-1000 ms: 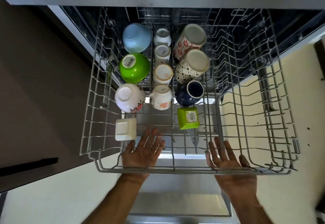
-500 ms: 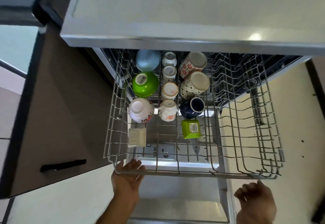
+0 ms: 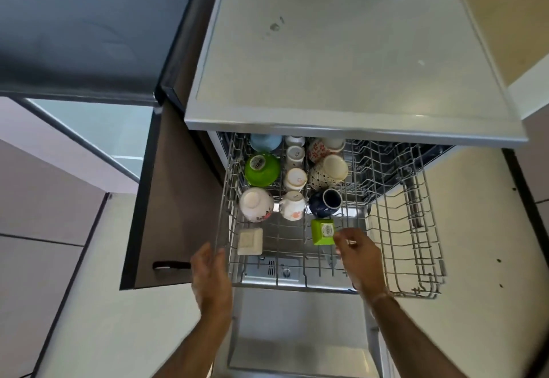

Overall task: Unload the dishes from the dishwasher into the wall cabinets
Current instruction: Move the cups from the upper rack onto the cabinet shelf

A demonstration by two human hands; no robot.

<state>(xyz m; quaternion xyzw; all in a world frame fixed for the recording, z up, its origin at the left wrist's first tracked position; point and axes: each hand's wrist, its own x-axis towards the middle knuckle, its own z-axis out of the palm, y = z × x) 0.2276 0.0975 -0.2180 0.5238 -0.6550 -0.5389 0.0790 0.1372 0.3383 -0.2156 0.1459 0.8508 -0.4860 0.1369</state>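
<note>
The pulled-out rack (image 3: pixel 297 286) has the left hand (image 3: pixel 212 262), fingers straight, at its front-left corner. The right hand (image 3: pixel 358 248), grip loose and empty, is nearer the square green cup (image 3: pixel 322 231), mid-front in the rack, just left of it.

Rack (image 3: pixel 297 287) right half open; cups (image 3: pixel 295 180) crowd left; countertop (image 3: pixel 341 51) seemingly overhangs rear.

Cups (image 3: pixel 295 178) in rack (image 3: pixel 416 229), beneath the counter (image 3: pixel 341 66).

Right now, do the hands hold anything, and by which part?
Cannot be told: the right hand reaches the right edge of the green cup; the left hand is open beside the rack.
</note>
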